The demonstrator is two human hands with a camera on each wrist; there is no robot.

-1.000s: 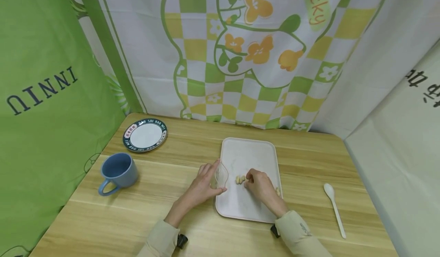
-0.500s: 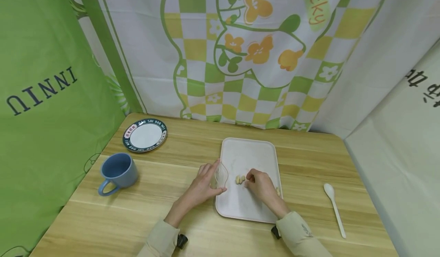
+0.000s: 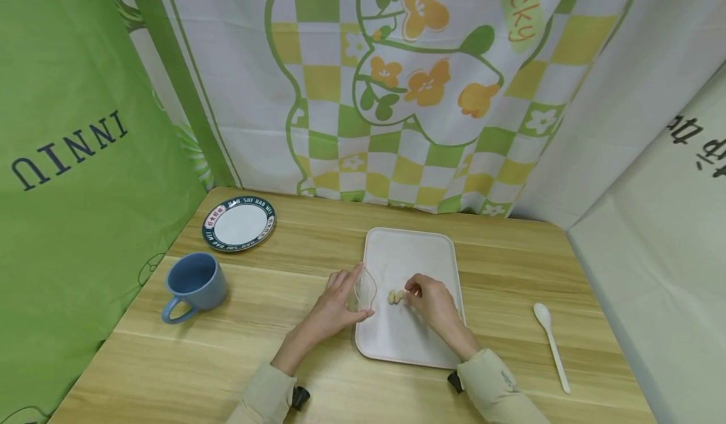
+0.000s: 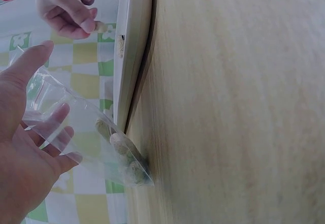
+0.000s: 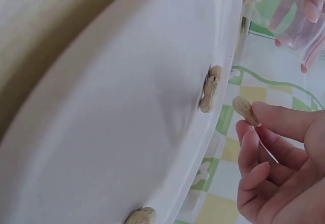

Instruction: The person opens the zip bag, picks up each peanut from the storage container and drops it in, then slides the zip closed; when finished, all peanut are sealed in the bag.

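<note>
A clear zip bag (image 4: 76,107) with several peanuts (image 4: 122,145) in its bottom is held by my left hand (image 3: 331,307), thumb and fingers spread at its mouth. The bag hangs at the left side of a white tray (image 3: 408,254). Over the tray, my right hand (image 3: 435,307) pinches a single peanut (image 5: 245,109) between thumb and fingertips. Left of those fingertips, peanuts (image 3: 392,297) lie on the tray. The right wrist view shows another peanut (image 5: 143,217) near the tray's rim.
A blue mug (image 3: 197,282) stands on the left of the wooden table (image 3: 283,254), with a dark-rimmed plate (image 3: 239,223) behind it. On the right lies a white spoon (image 3: 551,342). Printed curtains (image 3: 408,172) hang behind the table and on both sides.
My right hand has shifted slightly, its fingertips rising a little from the tray with the peanut. The left hand and the bag stay where they were.
</note>
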